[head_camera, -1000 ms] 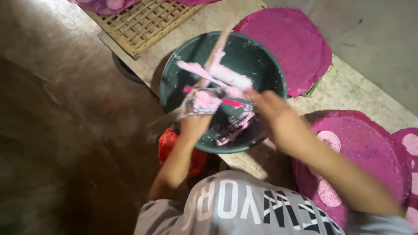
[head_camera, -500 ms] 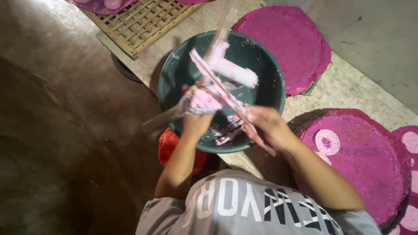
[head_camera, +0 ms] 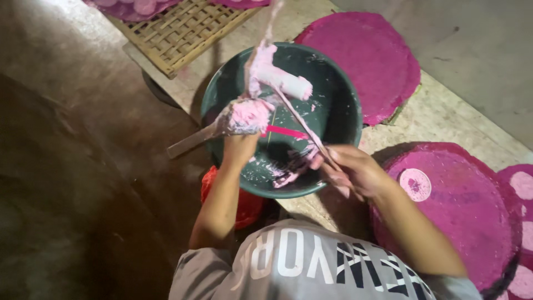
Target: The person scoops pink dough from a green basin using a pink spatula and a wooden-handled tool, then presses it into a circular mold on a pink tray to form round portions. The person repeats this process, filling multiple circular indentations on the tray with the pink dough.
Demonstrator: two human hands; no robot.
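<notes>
A dark green basin [head_camera: 345, 114] smeared with pink paste sits in front of me. My left hand [head_camera: 240, 149] grips a paste-covered lump [head_camera: 248, 115] on a wooden handle [head_camera: 186, 144] that sticks out to the lower left. Above it a pink-white roller [head_camera: 283, 83] hangs over the basin. At the basin's near right rim, my right hand [head_camera: 352, 171] pinches a thin stick [head_camera: 300, 125] that slants up toward the roller. A bright pink streak [head_camera: 286, 132] lies inside the basin.
Round magenta discs lie to the back right [head_camera: 363, 50] and right [head_camera: 463, 211], with paler ones at the far right edge [head_camera: 522, 189]. A woven bamboo tray [head_camera: 177, 28] is behind the basin. A red object [head_camera: 244, 205] sits below the basin. Dark floor lies to the left.
My right hand has drawn back toward the lower right along the thin stick. The roller has swung from lying across the basin to pointing more upward.
</notes>
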